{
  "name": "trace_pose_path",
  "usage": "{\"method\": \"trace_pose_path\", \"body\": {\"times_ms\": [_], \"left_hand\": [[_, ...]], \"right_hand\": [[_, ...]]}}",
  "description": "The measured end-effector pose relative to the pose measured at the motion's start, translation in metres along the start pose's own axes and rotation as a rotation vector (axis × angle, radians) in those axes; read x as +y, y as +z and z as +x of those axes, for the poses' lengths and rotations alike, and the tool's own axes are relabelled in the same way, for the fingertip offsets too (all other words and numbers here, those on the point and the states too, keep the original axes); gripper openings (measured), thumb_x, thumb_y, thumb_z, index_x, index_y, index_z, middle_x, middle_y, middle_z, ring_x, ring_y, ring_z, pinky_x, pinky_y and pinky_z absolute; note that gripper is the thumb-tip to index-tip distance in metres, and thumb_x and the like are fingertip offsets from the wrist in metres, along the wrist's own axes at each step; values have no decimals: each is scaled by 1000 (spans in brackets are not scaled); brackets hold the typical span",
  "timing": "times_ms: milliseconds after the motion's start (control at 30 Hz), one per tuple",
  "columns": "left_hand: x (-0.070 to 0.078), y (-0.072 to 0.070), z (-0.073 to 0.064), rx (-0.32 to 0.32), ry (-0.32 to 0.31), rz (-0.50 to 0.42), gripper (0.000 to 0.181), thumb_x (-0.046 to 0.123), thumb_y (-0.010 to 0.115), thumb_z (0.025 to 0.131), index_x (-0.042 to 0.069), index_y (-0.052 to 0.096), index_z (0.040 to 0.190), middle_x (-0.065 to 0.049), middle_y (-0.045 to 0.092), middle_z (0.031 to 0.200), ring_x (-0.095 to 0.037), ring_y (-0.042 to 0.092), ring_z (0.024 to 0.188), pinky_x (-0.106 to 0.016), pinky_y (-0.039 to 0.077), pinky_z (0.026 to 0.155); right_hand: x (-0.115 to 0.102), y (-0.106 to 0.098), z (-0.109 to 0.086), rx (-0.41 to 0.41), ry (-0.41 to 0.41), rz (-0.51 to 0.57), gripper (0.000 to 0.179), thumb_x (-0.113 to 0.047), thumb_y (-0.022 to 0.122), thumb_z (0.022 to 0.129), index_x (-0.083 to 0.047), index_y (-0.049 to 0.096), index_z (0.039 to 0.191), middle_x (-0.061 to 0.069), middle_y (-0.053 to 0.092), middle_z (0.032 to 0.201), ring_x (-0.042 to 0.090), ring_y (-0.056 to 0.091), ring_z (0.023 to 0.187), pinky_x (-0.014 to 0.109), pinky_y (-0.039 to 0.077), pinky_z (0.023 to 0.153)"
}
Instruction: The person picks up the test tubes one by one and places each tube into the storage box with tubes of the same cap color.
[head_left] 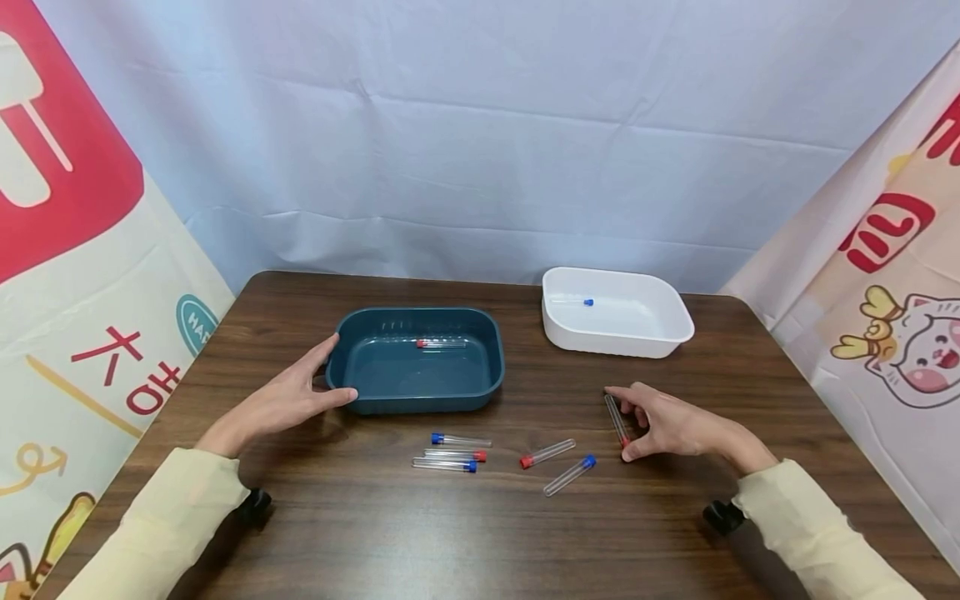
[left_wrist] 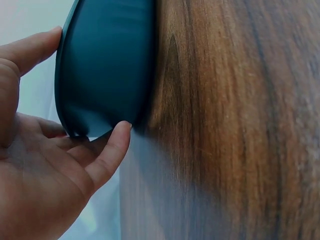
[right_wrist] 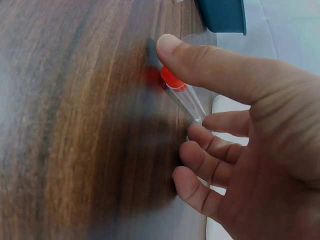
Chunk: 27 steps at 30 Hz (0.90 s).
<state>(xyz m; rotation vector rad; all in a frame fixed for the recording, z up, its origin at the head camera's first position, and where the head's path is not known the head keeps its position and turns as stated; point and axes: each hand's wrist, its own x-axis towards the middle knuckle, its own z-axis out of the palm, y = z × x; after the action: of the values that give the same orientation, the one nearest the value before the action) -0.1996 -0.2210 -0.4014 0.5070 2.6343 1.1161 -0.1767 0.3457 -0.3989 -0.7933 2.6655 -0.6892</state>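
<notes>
My left hand (head_left: 288, 396) holds the left end of a teal basin (head_left: 416, 404), with thumb and fingers spread along its wall. In the left wrist view some fingers curl under the basin's end (left_wrist: 107, 65). At the right, my right hand (head_left: 667, 421) spans a clear test tube (head_left: 617, 418) lengthwise, thumb at its red cap (right_wrist: 173, 79) and a fingertip at the far end. Left of that hand lie a red-capped tube (head_left: 549, 452) and a blue-capped tube (head_left: 570, 476). One red-capped tube (head_left: 441, 343) is inside the basin.
Before the basin lie a blue-capped tube (head_left: 461, 440), a red-capped tube (head_left: 455, 454) and another blue-capped tube (head_left: 444, 465). A white basin (head_left: 615, 339) stands at the back right, holding a blue-capped tube (head_left: 573, 302). Cloth hangs behind the wooden table (head_left: 375, 533).
</notes>
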Motion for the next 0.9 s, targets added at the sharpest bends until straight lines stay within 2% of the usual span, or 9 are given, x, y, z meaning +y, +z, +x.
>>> {"method": "trace_pose_path", "body": {"times_ms": [133,367,667,767,900], "left_hand": [[0,0,0,0,-5,-7,105,52,68,97,7,4,167,-22,8,171,-50,40,142,-68,30,114],[-1,-1,1,-6,-5,-28,106,54,68,96,10,3,167,-20,8,171,-50,40,142,-67,32,113],[-1,-2,3,-15,-22,-33,106,53,69,97,9,2,167,-20,8,171,-48,25,150,-68,27,115],[-1,-2,4,-16,-29,-32,106,52,69,96,8,3,167,-20,9,171,-47,23,151,-68,27,116],[-1,-2,5,-15,-28,-33,107,54,69,96,8,3,167,-20,9,171,-47,25,150,-67,28,116]], "right_hand": [[0,0,2,1,4,-4,94,-33,93,78,12,46,145,5,51,104,12,47,81,25,42,69],[1,1,7,18,20,-15,89,-33,94,75,11,51,139,3,51,99,12,48,80,25,42,68],[-1,1,13,40,61,-52,86,-36,94,74,10,54,134,2,54,99,15,51,84,27,45,71],[-3,1,17,59,55,-40,84,-38,93,75,9,54,134,2,55,99,14,52,83,26,46,71],[-13,-1,27,88,1,-12,78,-35,93,76,6,56,130,3,56,98,14,54,82,26,47,70]]}}
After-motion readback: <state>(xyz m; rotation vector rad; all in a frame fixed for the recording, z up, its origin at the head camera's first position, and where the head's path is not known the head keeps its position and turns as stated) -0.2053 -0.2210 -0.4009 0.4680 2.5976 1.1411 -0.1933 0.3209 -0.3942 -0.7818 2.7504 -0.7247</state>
